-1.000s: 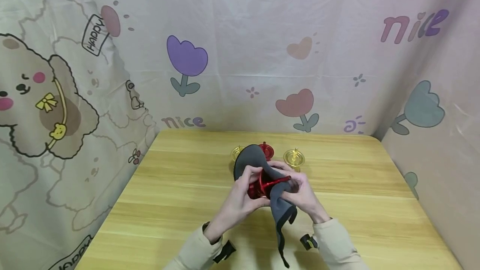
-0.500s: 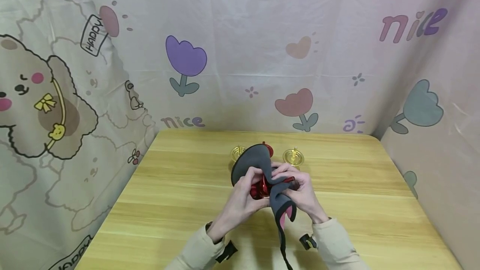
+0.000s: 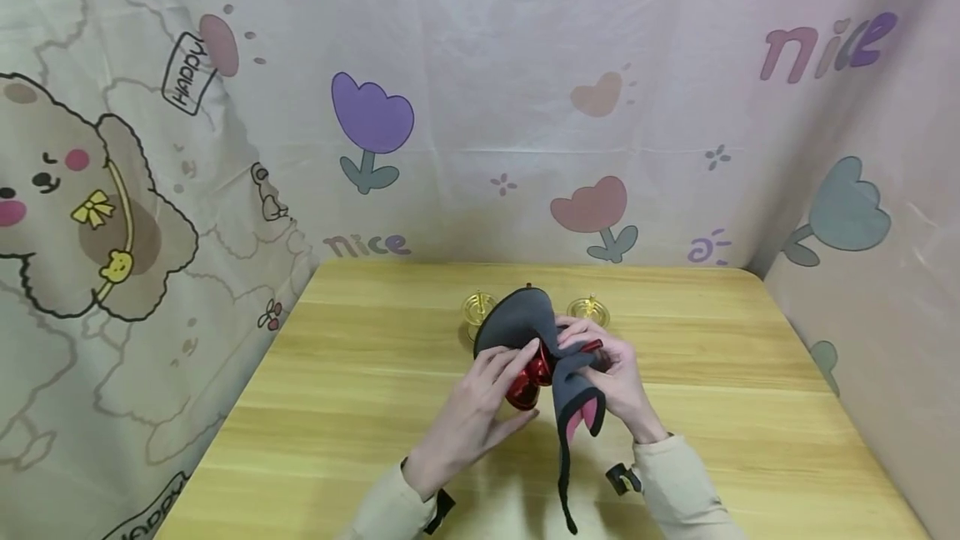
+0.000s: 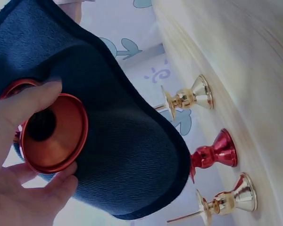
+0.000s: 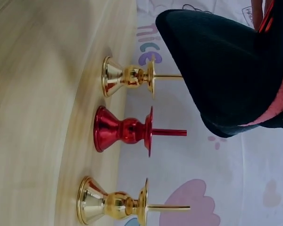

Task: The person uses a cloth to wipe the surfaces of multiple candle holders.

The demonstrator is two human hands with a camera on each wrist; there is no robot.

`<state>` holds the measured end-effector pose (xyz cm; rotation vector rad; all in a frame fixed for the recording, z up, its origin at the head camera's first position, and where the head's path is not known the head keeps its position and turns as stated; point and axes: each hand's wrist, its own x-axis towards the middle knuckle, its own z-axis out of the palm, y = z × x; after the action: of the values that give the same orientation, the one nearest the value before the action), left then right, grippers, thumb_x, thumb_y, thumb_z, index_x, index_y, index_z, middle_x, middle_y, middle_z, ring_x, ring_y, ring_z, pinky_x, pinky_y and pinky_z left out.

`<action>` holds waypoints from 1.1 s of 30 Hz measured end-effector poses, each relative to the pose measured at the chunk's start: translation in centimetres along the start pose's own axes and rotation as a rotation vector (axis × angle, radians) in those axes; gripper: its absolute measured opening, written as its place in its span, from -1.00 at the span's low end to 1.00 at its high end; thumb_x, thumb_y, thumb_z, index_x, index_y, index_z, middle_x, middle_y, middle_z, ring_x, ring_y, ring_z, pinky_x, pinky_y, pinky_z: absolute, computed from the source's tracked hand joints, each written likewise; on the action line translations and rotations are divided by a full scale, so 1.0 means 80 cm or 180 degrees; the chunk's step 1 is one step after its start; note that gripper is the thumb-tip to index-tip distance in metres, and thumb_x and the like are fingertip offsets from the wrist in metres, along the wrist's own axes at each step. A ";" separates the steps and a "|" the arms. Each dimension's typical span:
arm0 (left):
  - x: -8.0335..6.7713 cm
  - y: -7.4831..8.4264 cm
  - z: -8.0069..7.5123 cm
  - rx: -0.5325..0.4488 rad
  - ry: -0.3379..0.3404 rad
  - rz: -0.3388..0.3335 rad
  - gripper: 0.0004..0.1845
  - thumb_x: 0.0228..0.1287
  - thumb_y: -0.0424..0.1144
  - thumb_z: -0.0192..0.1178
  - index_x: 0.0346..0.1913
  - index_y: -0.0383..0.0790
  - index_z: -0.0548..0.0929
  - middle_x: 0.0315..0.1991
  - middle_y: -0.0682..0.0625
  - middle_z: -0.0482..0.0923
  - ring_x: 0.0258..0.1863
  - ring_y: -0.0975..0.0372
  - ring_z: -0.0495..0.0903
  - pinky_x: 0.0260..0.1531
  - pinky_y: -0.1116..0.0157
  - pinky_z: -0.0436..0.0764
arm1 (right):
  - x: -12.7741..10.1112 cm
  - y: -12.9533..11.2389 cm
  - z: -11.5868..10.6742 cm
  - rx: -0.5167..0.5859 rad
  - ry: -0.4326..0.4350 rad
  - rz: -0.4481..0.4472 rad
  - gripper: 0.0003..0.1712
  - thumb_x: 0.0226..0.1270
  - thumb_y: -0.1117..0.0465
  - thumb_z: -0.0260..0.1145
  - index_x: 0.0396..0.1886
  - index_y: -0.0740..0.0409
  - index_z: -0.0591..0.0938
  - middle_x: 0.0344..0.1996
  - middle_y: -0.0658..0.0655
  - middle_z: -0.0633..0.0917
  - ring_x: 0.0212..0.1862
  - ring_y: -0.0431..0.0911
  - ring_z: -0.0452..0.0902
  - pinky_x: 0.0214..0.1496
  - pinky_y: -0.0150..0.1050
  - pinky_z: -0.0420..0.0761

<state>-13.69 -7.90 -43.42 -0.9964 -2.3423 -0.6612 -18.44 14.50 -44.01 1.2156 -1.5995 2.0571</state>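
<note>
Near the lower middle of the head view, we hold a red candlestick [image 3: 531, 377] off the table [image 3: 360, 390] in our left hand [image 3: 472, 415], fingers curled round its round base so the rest stays exposed. Our right hand [image 3: 615, 377] pinches a dark grey cloth [image 3: 525, 323] against it, the cloth draped over the top, apparently for wiping. Behind, toward the frame's centre, two gold candlesticks [image 5: 127, 75] flank a second red candlestick [image 5: 125, 129], upright in a row and clear of our hands.

Shiny red metal candleholder [image 3: 529, 380] is held above table, tilted, half wrapped in dark grey cloth [image 3: 517, 322] w/ pink underside.
</note>
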 end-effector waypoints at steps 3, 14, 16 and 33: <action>0.001 -0.001 0.001 0.0183 0.0051 0.0128 0.00 0.05 -0.11 0.57 0.54 -0.02 0.25 0.13 0.03 0.61 0.15 0.12 0.53 0.11 0.20 0.68 | 0.002 -0.002 -0.001 -0.0079 -0.0069 0.0070 -0.64 0.27 0.57 0.30 -0.03 0.18 0.72 -0.01 -0.01 0.70 0.35 -0.06 0.50 0.42 -0.29 0.47; 0.000 -0.006 -0.002 -0.0160 -0.0094 0.0154 -0.02 -0.02 -0.14 0.61 0.49 0.03 0.31 0.09 0.10 0.69 0.05 0.22 0.59 0.01 0.27 0.70 | 0.004 -0.007 -0.003 0.0309 -0.0156 0.0125 -0.70 0.34 0.48 0.29 0.01 0.18 0.70 0.07 0.04 0.71 0.30 -0.03 0.53 0.38 -0.29 0.49; 0.000 -0.007 -0.004 -0.0191 -0.0110 0.0167 -0.01 -0.02 -0.13 0.61 0.50 0.02 0.30 0.07 0.11 0.70 0.04 0.23 0.60 0.00 0.28 0.69 | 0.004 -0.007 -0.003 0.0513 -0.0142 0.0082 -0.73 0.36 0.43 0.29 0.02 0.23 0.68 0.05 0.07 0.71 0.29 0.02 0.54 0.40 -0.24 0.48; 0.010 -0.011 -0.008 -0.0395 -0.0211 0.0109 0.01 -0.07 -0.09 0.63 0.49 0.06 0.33 0.11 0.12 0.69 -0.03 0.25 0.60 -0.10 0.32 0.69 | 0.003 -0.003 -0.004 0.0369 -0.0101 0.0177 -0.83 0.37 0.36 0.31 -0.09 0.11 0.67 -0.03 -0.06 0.71 0.32 -0.06 0.49 0.45 -0.25 0.41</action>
<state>-14.68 -8.36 -42.64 -1.1262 -2.3593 -0.7792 -18.59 14.81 -43.67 1.2614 -1.5641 2.2032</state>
